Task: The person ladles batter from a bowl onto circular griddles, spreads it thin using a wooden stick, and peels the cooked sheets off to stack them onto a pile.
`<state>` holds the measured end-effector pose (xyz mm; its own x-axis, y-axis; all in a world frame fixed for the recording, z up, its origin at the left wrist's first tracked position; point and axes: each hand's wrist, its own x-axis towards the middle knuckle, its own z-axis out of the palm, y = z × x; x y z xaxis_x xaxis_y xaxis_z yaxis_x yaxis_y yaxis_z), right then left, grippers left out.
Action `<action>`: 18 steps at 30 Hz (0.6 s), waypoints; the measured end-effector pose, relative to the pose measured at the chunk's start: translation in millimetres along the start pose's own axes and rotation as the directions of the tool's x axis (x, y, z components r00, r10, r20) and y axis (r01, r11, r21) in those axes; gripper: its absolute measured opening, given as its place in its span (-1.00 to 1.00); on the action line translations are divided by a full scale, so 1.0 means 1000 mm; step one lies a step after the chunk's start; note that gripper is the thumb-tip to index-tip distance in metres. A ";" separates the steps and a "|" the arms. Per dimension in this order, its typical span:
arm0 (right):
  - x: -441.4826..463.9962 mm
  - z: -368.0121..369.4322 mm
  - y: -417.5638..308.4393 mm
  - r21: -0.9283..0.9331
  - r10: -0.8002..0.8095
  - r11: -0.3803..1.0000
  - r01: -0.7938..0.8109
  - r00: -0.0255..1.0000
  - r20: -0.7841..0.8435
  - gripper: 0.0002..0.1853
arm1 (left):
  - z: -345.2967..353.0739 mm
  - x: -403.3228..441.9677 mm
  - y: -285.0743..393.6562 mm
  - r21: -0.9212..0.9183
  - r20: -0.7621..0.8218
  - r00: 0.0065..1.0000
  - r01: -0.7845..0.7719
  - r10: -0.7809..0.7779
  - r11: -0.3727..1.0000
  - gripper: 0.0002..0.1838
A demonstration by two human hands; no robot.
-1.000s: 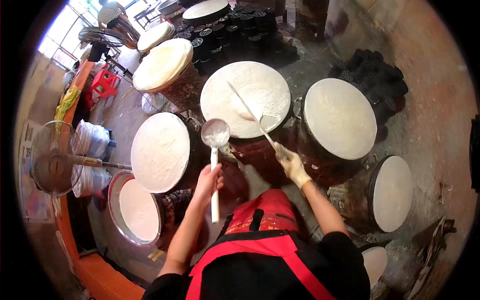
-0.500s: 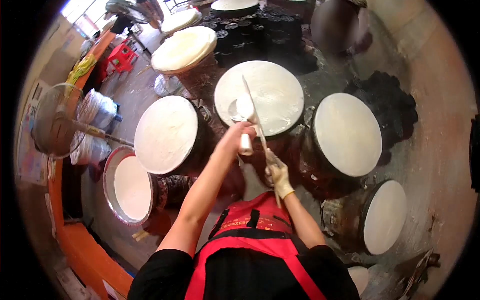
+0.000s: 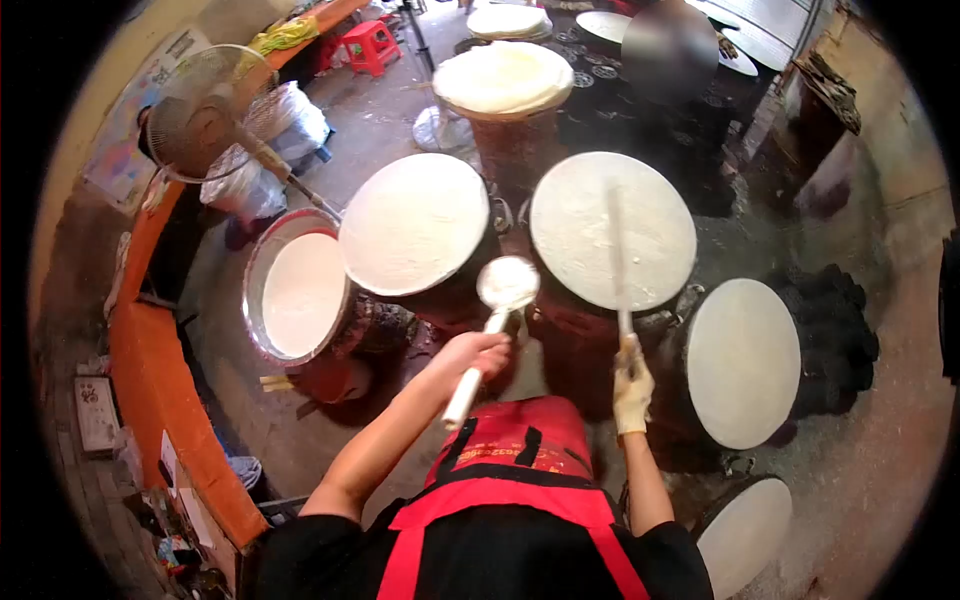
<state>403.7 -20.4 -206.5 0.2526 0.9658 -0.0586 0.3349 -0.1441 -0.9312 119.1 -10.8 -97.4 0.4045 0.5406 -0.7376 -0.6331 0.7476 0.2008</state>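
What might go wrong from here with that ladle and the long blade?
1. The ladle in the left hand seems to have something white in its bowl; tilting it could drip on the apron.
2. The gloved right hand holds the long blade across the white-coated griddle in view; an edge digging in might tear the layer.

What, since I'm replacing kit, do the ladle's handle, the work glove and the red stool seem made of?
Ladle handle: probably smooth plastic, being evenly off-white; blur leaves painted metal possible.
Work glove: likely matte fabric, cream and snug at the wrist; coating unclear.
Red stool: probably moulded plastic, from its bright, uniform colour.
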 end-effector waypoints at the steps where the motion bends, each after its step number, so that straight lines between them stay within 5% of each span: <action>1: 0.010 -0.010 0.000 0.054 0.118 0.992 -0.114 0.989 -0.093 -0.61 | 0.000 -0.015 -0.005 0.034 -0.058 0.996 -0.058 0.060 0.998 -0.85; 2: 0.013 -0.016 0.014 0.409 0.197 0.901 -0.146 0.977 -0.086 -0.61 | -0.004 -0.026 -0.010 0.013 -0.127 0.988 -0.083 0.084 0.996 -0.84; 3: 0.010 -0.018 0.019 0.553 0.254 0.813 -0.180 0.965 -0.059 -0.60 | -0.012 -0.035 -0.015 -0.004 -0.194 0.975 -0.108 0.105 0.994 -0.84; 4: -0.002 -0.017 0.017 0.527 0.282 0.815 -0.240 0.959 0.000 -0.59 | -0.024 -0.041 -0.020 -0.109 -0.180 0.979 -0.118 0.098 0.987 -0.84; 6: -0.025 -0.012 0.002 0.027 0.297 0.951 -0.309 0.931 0.214 -0.56 | -0.049 -0.050 -0.028 -0.276 -0.169 0.980 -0.145 0.100 0.950 -0.84; 7: -0.034 -0.012 -0.001 -0.201 0.294 0.950 -0.240 0.906 0.305 -0.55 | -0.059 -0.055 -0.033 -0.341 -0.178 0.978 -0.161 0.105 0.926 -0.84; 9: -0.041 -0.009 0.045 -0.425 -0.060 0.884 0.196 0.948 0.313 -0.52 | -0.064 -0.070 -0.036 -0.510 -0.191 0.979 -0.159 0.069 0.845 -0.86; 11: -0.023 -0.012 0.045 -0.095 -0.035 0.995 0.044 0.995 0.094 -0.51 | -0.077 -0.083 -0.038 -0.591 -0.186 0.978 -0.185 0.090 0.785 -0.88; 13: -0.010 -0.004 0.042 0.005 -0.050 0.999 0.052 0.981 -0.186 -0.53 | -0.082 -0.094 -0.042 -0.594 -0.218 0.963 -0.262 0.161 0.761 -0.83; 16: -0.026 0.001 0.023 -0.158 0.243 0.963 -0.218 0.956 0.162 -0.48 | -0.089 -0.109 -0.044 -0.686 -0.143 0.971 -0.236 0.190 0.689 -0.80; 18: -0.035 0.028 0.024 -0.053 -0.062 0.996 0.078 0.964 0.260 -0.43 | -0.095 -0.121 -0.048 -0.759 -0.108 0.968 -0.226 0.225 0.610 -0.79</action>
<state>377.3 -51.2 -237.3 -0.0133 0.9956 -0.0922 0.4010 -0.0792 -0.9127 37.9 -149.3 -78.9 0.1781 0.6496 -0.7391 -0.9789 0.0406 -0.2002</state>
